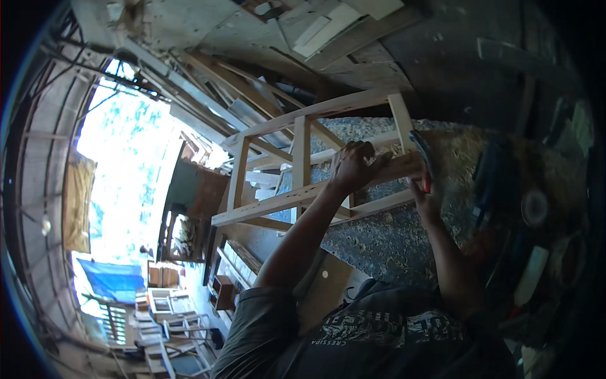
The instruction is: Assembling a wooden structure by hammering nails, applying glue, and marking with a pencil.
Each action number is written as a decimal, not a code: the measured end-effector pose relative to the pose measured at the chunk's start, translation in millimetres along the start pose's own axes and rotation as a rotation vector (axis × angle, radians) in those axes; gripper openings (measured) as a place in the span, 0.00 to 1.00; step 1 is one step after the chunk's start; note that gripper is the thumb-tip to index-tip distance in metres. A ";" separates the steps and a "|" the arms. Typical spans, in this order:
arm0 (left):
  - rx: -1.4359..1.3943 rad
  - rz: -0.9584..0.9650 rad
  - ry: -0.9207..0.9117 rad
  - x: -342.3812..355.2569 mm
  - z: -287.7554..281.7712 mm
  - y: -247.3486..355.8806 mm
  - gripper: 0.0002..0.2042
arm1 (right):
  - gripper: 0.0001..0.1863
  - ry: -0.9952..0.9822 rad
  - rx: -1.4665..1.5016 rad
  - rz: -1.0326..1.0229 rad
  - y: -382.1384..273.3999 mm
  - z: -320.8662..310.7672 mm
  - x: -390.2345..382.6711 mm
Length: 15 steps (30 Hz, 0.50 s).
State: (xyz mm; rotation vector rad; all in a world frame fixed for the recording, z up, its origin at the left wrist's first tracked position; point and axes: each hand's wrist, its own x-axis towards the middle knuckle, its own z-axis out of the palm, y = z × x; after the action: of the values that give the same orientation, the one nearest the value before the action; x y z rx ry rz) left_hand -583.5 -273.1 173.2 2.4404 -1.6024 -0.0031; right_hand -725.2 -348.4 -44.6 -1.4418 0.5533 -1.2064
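Pale timber frame rests on a shavings-strewn surface, left hand bent over its near rail, hold unclear, right hand closed around a red-handled tool at the rail's end; bracing firmly, fingers clear of the tool, would likely help

A boxy, open frame of pale bare timber, its long rails joined by short crosspieces, lies across the speckled counter with its left end jutting past the edge, while a dark, slightly curved tool with a red part stands against its right end.
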 end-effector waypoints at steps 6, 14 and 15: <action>0.006 -0.159 0.241 -60.9 -85.2 -113.3 0.17 | 0.30 -0.012 0.151 -0.048 -14.4 5.1 5.9; 0.270 0.153 -0.021 -141.5 -93.1 -163.2 0.25 | 0.28 0.100 -0.241 -0.061 3.5 3.7 2.8; 0.336 0.082 -0.088 -141.9 -92.7 -163.8 0.24 | 0.28 0.095 -0.249 -0.066 6.6 1.8 0.0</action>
State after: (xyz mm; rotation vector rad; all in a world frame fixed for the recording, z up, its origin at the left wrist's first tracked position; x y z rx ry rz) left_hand -481.2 -65.1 216.4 2.6476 -1.8738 0.1902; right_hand -721.8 -349.4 -50.4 -1.6275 0.7473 -1.2979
